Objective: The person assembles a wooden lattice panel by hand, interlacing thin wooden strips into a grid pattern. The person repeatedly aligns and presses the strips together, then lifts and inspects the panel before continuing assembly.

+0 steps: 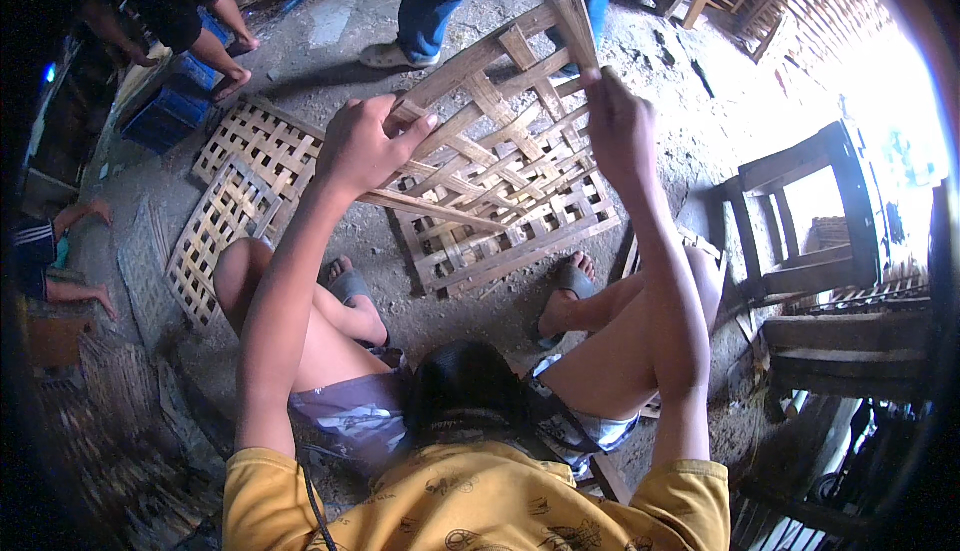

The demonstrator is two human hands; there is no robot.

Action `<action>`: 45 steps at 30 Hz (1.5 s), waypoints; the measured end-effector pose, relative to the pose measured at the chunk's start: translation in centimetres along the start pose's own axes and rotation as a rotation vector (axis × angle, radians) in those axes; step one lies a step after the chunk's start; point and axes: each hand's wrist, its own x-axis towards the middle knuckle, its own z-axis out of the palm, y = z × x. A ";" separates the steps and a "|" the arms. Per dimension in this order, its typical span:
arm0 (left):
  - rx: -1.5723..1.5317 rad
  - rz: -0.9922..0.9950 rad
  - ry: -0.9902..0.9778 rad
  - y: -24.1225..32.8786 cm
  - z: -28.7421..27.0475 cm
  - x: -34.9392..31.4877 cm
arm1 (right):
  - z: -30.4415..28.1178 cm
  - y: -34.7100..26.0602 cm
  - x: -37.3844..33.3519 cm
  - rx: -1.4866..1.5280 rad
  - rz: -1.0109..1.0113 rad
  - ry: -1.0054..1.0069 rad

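Seated on a dusty floor (390, 256), a person in a yellow shirt (470, 496) holds up a woven panel (490, 101) with both hands. The left hand (365, 149) pinches the panel's left side, thumb pointing across the weave; the right hand (622, 133) pinches the slat (573, 33) at its upper right corner, fingertips at the slat's lower end. The panel hangs tilted in front of the knees, its lower edge above a second panel (530, 252) that lies between and beyond the sandaled feet. Two more panels lie to the person's left, a near one (222, 223) and a far one (250, 138), the near one overlapping the other. A wooden frame (857, 196) stands at right, beside bright light. Beyond the work, someone in blue jeans (440, 1) stands close to the raised panel; at left, bare feet show near a blue crate (165, 121).
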 end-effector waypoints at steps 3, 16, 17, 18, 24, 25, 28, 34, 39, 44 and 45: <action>-0.036 0.050 0.078 -1.0 -0.2 -1.1 | 2.4 -1.6 -1.0 -0.171 -0.245 -0.051; -0.031 0.129 0.103 -0.9 0.2 -0.8 | 2.0 -1.4 -0.7 -0.173 -0.282 0.027; -0.017 0.118 0.102 -1.2 -0.1 -1.1 | 2.7 -1.7 -0.6 -0.187 -0.227 0.023; -0.004 0.107 0.101 -1.7 -0.5 -1.4 | 3.3 -2.1 -0.5 -0.202 -0.172 0.018; -0.006 0.127 0.102 -0.6 0.5 -0.5 | 0.0 -2.0 0.0 -0.088 -0.048 -0.016; -0.001 0.131 0.116 -0.8 0.3 -0.7 | 0.6 -2.0 -0.2 -0.055 -0.114 -0.068; -0.005 0.131 0.134 -1.1 0.0 -1.1 | 2.1 -1.1 0.0 -0.067 -0.003 -0.188; -0.041 0.025 0.127 -2.2 0.1 -0.6 | 2.4 3.0 1.2 -0.124 0.271 -0.362; -0.169 0.020 0.142 -5.4 1.5 0.3 | 3.1 4.6 -0.3 -0.306 0.271 -0.710; -0.165 0.021 0.135 -5.8 1.7 0.1 | 3.5 5.7 -1.0 0.015 0.009 -0.685; -0.166 0.036 0.136 -5.8 1.7 0.0 | 3.7 6.1 -0.6 0.160 -0.103 -0.734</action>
